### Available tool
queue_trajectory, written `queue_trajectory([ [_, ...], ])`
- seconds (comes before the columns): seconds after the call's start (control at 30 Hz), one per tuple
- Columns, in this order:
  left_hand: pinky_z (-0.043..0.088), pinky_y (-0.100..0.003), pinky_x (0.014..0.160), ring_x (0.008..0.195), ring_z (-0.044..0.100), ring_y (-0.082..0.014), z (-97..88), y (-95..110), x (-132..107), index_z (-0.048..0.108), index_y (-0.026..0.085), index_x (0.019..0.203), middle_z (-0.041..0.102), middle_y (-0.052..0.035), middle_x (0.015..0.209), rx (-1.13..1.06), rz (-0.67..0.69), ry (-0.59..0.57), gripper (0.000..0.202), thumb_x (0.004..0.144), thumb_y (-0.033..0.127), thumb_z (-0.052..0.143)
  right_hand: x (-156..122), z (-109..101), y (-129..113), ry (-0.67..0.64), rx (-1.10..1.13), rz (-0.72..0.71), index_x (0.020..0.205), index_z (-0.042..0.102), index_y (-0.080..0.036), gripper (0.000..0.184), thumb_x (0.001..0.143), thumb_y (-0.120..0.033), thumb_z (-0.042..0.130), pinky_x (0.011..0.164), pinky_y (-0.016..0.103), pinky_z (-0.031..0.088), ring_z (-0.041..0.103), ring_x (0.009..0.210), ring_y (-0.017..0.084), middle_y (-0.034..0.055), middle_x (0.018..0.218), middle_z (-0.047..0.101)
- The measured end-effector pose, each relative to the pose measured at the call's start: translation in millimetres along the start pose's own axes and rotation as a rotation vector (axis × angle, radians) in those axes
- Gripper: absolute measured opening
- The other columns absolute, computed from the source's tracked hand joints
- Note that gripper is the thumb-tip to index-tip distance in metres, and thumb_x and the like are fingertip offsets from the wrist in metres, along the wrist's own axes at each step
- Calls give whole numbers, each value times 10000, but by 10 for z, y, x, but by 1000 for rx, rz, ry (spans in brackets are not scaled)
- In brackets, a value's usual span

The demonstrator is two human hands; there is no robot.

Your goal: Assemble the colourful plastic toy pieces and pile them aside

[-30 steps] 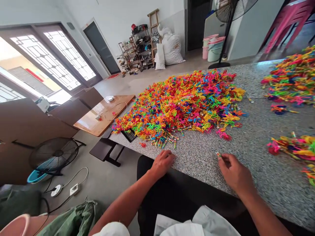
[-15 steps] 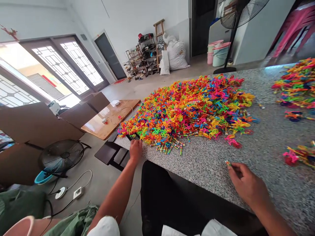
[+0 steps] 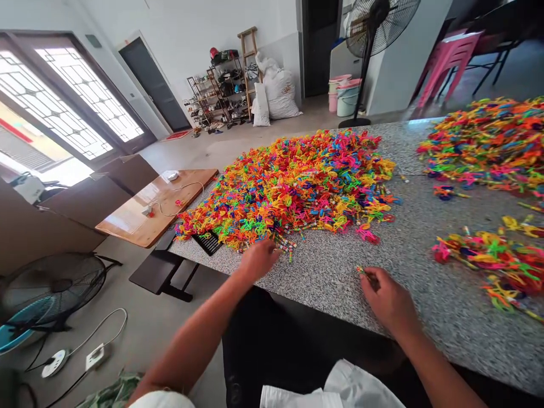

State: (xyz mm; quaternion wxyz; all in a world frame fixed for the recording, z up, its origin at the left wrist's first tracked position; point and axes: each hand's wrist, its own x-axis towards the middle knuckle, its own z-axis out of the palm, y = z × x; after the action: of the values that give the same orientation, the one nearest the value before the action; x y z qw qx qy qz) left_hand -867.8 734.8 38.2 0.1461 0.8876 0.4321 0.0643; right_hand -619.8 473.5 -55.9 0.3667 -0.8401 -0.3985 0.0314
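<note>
My left hand point(image 3: 257, 258) has come across from the pile's left corner to the loose sticks point(image 3: 285, 246) at the near edge of the big pile point(image 3: 297, 181) of coloured plastic pieces. Its fingers curl onto them, and I cannot tell whether they grip. My right hand point(image 3: 386, 297) pinches one striped stick point(image 3: 362, 271) low over the speckled tabletop point(image 3: 331, 277), apart from the pile.

You are sitting in a home's front room used as a piecework shop. The speckled stone table point(image 3: 408, 272) before you carries a heap of bright plastic pieces point(image 3: 293, 181) at 12 o'clock. At 11 o'clock a shoe rack point(image 3: 216, 93) and stuffed white sacks point(image 3: 278, 93) line the wall. Glazed doors point(image 3: 72, 107) stand at 10, a pedestal fan point(image 3: 374, 22) at 1 and a pink plastic chair point(image 3: 446, 56) at 2.
</note>
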Motion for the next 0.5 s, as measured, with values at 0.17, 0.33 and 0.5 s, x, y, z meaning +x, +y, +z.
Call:
queue_trajectory([
  [0.17, 510, -355, 849, 999, 710, -277, 488, 608, -67, 678, 185, 1092, 742, -145, 1092, 141, -52, -79, 318, 984, 458, 557, -23, 0, 2, -19, -13, -45, 1056, 653, -241, 301, 955, -478, 498, 744, 364, 530, 750, 870, 269, 87, 1002, 787],
  [0.33, 510, -359, 919, 1060, 677, -260, 528, 757, 112, 667, 201, 1099, 709, -119, 1111, 73, 50, 52, 272, 1012, 412, 520, -28, 4, -36, -13, -10, -37, 1054, 658, -239, 291, 960, -454, 486, 740, 374, 523, 741, 860, 278, 90, 989, 788],
  [0.5, 490, -364, 1030, 1161, 612, -247, 638, 1350, 448, 652, 208, 1238, 662, -114, 1192, 27, 428, 83, 284, 1015, 292, 498, -24, -20, -98, -5, 79, -23, 1051, 651, -233, 292, 966, -457, 485, 784, 383, 527, 737, 872, 275, 96, 975, 780],
])
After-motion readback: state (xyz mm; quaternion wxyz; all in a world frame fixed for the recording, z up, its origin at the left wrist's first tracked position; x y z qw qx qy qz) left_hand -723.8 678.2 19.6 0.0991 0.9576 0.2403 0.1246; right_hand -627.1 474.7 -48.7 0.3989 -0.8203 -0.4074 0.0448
